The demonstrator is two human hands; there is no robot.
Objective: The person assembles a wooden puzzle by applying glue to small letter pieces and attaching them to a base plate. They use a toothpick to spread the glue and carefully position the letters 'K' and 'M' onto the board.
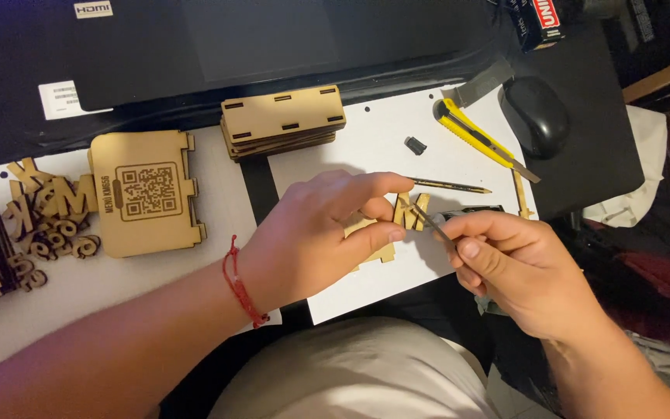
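Wooden letter piece pinched in your left hand, thin metal tool in your right hand, both held over the white sheet.

Your left fingers are closed on the cutout, thumb under and forefinger over, likely to steady it; the piece sits just above the sheet, near your lap. Your right fingers are closed tight round the tool, tip touching the letter's edge. Behind: a pencil, a yellow utility knife and a black mouse, all within easy reach. Farther left on the bench: an engraved wooden panel, loose letters, stacked slotted panels.
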